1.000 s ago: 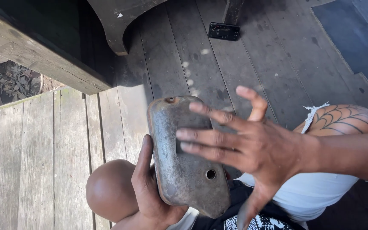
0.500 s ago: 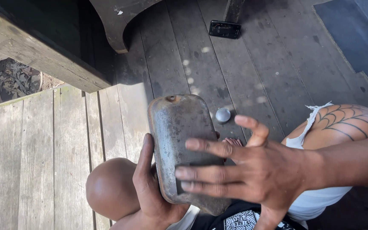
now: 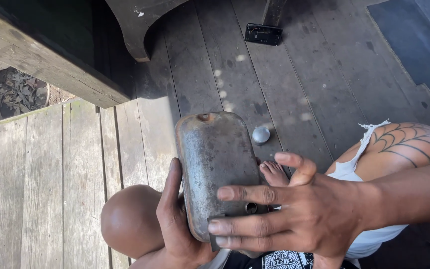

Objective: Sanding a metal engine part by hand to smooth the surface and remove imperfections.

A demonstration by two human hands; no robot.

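Note:
I hold a rusty grey metal tank (image 3: pixel 214 159), oblong with rounded corners, upright over my lap. My left hand (image 3: pixel 177 219) grips its left edge from below, thumb up along the side. My right hand (image 3: pixel 294 214) lies flat across the tank's lower face, fingers spread and pointing left, next to a small round hole. A small round metal cap (image 3: pixel 261 134) lies on the boards just right of the tank.
I sit on a weathered wooden deck (image 3: pixel 65 174) with my knees (image 3: pixel 125 219) bent; one knee (image 3: pixel 409 144) bears a web tattoo. A dark phone-like slab (image 3: pixel 263 34) lies on the boards ahead. A dark wooden beam (image 3: pixel 41 55) and bench leg (image 3: pixel 135 25) stand at the upper left.
My right hand has slid down the tank's face from the middle to its lower end. The round cap on the boards has come into view.

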